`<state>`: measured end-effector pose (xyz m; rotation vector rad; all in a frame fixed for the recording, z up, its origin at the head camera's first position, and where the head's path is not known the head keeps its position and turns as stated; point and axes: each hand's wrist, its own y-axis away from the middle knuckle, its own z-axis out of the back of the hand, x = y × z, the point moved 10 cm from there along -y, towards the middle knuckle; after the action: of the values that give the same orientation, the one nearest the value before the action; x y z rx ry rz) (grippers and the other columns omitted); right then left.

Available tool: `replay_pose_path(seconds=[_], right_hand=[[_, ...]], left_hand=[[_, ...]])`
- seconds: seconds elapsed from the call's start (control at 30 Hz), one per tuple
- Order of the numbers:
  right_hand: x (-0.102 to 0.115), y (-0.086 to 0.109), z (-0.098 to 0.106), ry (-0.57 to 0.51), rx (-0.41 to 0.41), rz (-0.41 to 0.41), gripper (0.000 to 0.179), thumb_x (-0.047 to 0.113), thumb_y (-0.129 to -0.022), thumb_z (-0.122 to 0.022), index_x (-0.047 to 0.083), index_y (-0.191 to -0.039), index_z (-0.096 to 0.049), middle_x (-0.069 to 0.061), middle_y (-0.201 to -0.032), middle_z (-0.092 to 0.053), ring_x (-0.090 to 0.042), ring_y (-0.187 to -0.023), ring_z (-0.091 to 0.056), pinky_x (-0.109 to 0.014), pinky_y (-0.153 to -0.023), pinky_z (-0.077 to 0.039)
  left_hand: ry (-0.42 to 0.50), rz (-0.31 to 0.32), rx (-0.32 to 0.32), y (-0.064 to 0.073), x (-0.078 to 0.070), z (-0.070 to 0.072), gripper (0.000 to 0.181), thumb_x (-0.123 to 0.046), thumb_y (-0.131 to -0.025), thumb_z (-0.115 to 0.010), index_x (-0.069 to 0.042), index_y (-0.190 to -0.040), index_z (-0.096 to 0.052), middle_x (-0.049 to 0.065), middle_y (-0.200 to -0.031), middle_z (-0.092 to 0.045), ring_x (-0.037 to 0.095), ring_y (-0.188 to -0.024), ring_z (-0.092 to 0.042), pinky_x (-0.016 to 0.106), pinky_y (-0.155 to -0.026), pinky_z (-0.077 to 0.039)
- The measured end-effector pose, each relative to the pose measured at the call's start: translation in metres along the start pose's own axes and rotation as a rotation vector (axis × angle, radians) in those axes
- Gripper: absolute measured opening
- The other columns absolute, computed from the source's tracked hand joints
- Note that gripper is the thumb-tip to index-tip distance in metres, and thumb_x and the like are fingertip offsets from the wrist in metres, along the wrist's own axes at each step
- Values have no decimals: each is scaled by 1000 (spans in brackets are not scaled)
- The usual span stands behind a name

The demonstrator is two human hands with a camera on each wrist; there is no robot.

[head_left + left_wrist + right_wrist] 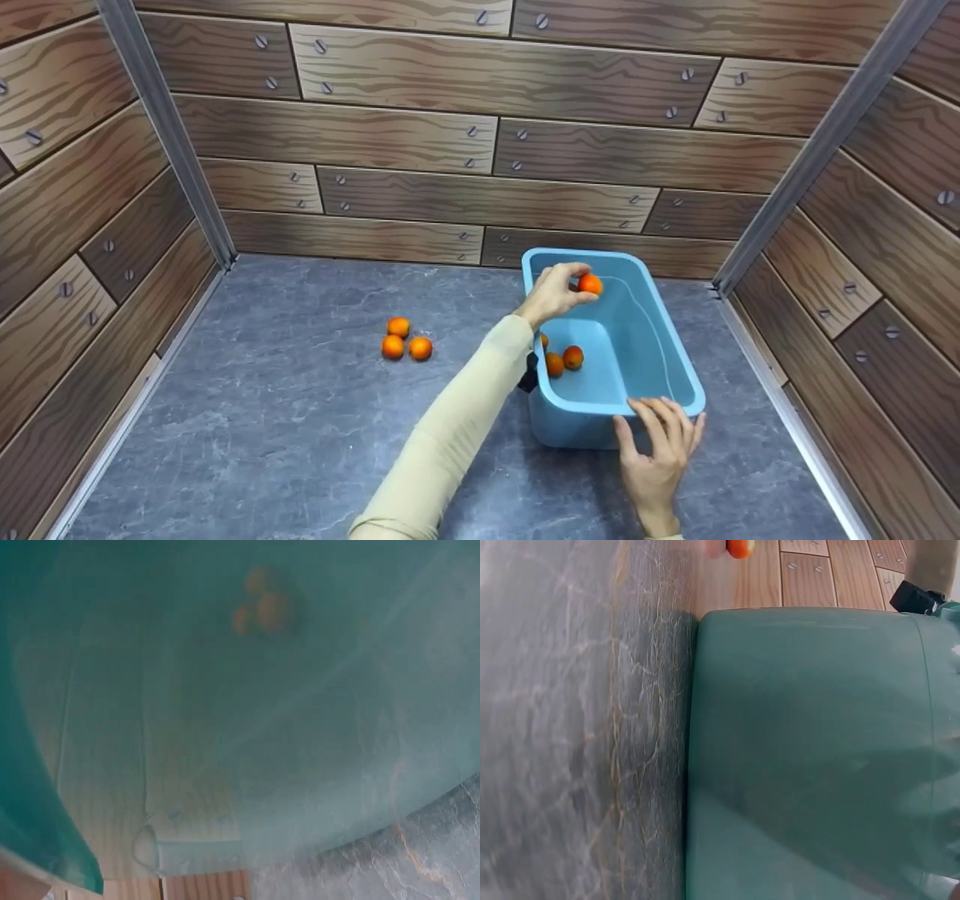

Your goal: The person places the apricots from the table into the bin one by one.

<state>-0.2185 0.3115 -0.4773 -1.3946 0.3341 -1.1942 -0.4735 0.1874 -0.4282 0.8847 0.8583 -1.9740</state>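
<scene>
My left hand [556,291] reaches over the left rim of a light blue plastic bin [607,406]. Between its thumb and fingers it pinches a small orange [590,285], held above the bin's inside. Several more oranges [573,357] lie on the bin's floor by its left wall, partly behind the rim; they show as blurred spots in the left wrist view. My right hand [656,457] grips the near rim at the right corner, fingers over the edge and thumb against the outside. The right wrist view is mostly filled by the bin's outer wall [810,727].
Three oranges [398,327] sit close together on the grey marbled surface [300,420], left of the bin. Wood-patterned walls [420,142] rise at the back and both sides, with metal posts in the corners. A black wrist camera [529,373] hangs beside the bin's left wall.
</scene>
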Motion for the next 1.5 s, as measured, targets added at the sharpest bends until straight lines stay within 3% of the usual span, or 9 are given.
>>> replay_pose_path(seconds=[0.17, 0.3, 0.5, 0.7, 0.77, 0.93, 1.1, 1.27, 1.5], right_hand=[[1, 0, -1, -3, -3, -4, 28, 30, -82, -80, 10, -102, -76, -15, -104, -68, -22, -120, -50, -65, -116, -5], [1, 0, 0, 1, -3, -7, 27, 25, -81, -81, 10, -102, -76, -16, -104, -68, -24, -119, -51, -66, -116, -4], [1, -1, -1, 6, 2, -1, 28, 29, -83, -79, 9, -102, -76, -16, -104, -67, -26, -118, -51, -66, -116, -4], [0, 0, -1, 4, 7, -6, 27, 27, -83, -80, 9, -102, -76, -16, -105, -67, -23, -119, -50, -66, -116, -4], [0, 0, -1, 2, 5, -3, 28, 29, -83, -79, 9, -102, -76, -16, -105, -67, -26, -119, -51, -66, -116, -4], [1, 0, -1, 8, 0, 5, 31, 35, -85, -77, 9, -102, -76, -16, -104, -67, -30, -117, -51, -67, -116, -5], [2, -3, -4, 2, -1, 6, 31, 34, -84, -78, 9, -102, -76, -16, -104, -68, -25, -118, -51, -66, -116, -5], [0, -5, -6, -5, -3, 3, 29, 30, -82, -80, 10, -103, -76, -15, -105, -68, -28, -117, -52, -65, -117, -5], [-3, -2, -4, -14, -19, 0, 34, 38, -84, -77, 9, -101, -76, -16, -103, -68, -31, -115, -52, -64, -117, -3]], left_hand=[[-182, 23, 37, 0, 3, -5, 52, -22, -89, -74, -10, -137, -57, 4, -128, -65, 15, -110, -62, 23, -92, -50], [-272, 15, 61, 1, 3, -9, 44, -23, -91, -72, -12, -132, -61, 1, -119, -67, 13, -100, -62, 23, -87, -51], [-325, 13, 58, 2, 3, -10, 44, -24, -92, -70, -13, -134, -60, 1, -121, -66, 13, -98, -61, 24, -86, -51], [-355, 12, 17, 3, 4, -6, 55, -31, -93, -68, -14, -143, -51, 3, -142, -55, 18, -126, -56, 29, -103, -47], [-361, 7, 15, 4, 3, -6, 55, -31, -94, -66, -15, -143, -50, 4, -144, -53, 18, -126, -56, 29, -103, -47], [-281, -10, 18, 6, 2, -5, 49, -28, -95, -65, -15, -141, -54, 3, -140, -57, 15, -110, -65, 22, -90, -53], [-129, -72, -50, 10, -2, 7, 40, -24, -95, -65, -12, -133, -61, 5, -130, -65, 14, -99, -68, 14, -77, -52], [-1, -149, -136, 22, -3, 23, 35, -25, -95, -66, -10, -126, -66, 6, -117, -70, 13, -97, -67, 13, -78, -51], [145, -124, -236, 46, 16, 41, 30, -26, -92, -70, -10, -117, -71, 7, -109, -73, 5, -92, -67, 15, -80, -53]])
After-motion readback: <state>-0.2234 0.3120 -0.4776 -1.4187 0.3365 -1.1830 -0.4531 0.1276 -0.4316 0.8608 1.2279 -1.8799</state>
